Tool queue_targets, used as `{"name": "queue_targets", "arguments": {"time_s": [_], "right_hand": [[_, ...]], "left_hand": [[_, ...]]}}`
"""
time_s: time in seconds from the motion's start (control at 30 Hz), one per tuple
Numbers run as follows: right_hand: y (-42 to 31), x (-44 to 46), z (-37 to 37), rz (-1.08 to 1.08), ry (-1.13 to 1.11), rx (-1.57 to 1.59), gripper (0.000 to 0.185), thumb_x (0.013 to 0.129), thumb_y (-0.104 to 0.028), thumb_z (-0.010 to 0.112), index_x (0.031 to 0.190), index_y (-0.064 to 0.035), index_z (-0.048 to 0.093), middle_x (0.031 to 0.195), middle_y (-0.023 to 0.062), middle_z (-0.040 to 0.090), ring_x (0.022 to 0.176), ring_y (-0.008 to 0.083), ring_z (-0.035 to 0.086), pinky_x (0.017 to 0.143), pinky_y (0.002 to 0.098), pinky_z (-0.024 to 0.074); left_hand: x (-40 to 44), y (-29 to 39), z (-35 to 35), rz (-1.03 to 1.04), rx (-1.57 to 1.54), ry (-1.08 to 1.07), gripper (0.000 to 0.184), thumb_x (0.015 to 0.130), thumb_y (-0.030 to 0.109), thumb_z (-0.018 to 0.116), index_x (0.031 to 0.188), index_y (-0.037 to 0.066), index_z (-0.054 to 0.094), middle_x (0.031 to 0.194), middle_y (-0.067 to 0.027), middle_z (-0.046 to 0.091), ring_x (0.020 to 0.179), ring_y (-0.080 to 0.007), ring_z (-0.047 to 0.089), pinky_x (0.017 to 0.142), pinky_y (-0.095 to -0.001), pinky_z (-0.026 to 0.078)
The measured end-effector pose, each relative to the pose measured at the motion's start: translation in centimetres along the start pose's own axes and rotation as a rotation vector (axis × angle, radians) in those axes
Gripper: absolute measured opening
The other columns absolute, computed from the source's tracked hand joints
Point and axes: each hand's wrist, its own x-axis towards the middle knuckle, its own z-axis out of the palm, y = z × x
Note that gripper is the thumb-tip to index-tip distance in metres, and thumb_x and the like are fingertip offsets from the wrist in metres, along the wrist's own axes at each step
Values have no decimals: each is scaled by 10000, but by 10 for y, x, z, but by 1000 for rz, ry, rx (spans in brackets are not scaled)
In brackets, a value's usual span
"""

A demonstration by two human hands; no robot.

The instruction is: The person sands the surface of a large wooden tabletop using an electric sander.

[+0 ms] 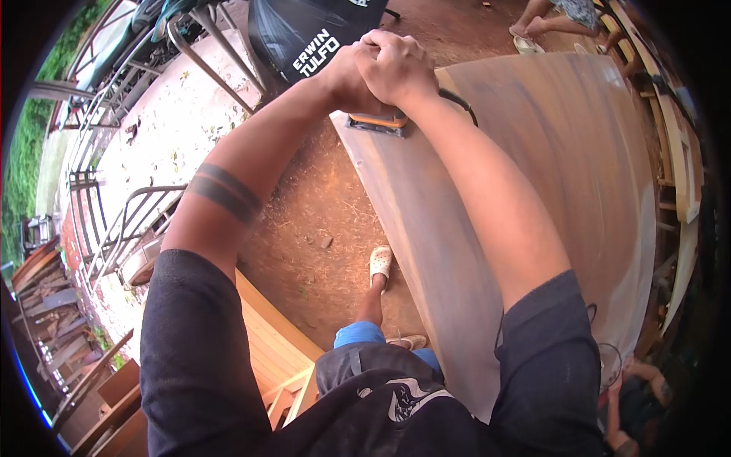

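A power sander (378,122) with an orange and black base sits flat near the far left edge of a large wooden board (525,190). Most of its body is hidden beneath my hands. My left hand (352,78) is closed around the sander. Closed as well, my right hand (394,67) overlaps the left one and presses on the tool from above. A black cord (461,105) curves out behind my right wrist.
A black cover with white lettering (312,38) stands beyond my hands. Metal railings (217,57) are at the left, and a light wooden frame (278,335) is beside my left leg. Other people's legs (544,23) show at the top right; another person (643,396) is at the lower right.
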Motion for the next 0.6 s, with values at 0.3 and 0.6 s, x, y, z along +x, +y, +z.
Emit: {"name": "queue_targets", "arguments": {"time_s": [0.3,0.6], "right_hand": [[31,-107,-65,127,31,14,310,866,-391,526,981,-164,702,1043,105,720,1019,344,658,920,467,531],[57,-234,-122,187,121,61,272,870,-325,557,920,-86,677,1021,113,712,978,355,655,765,485,587]], "left_hand": [[0,102,34,147,-232,-158,506,657,337,865,1062,107,668,1090,-96,645,1008,-263,614,908,-363,509],[-25,221,78,364,-197,-172,361,683,232,799,970,90,633,1022,-77,624,928,-241,592,771,-387,538]]}}
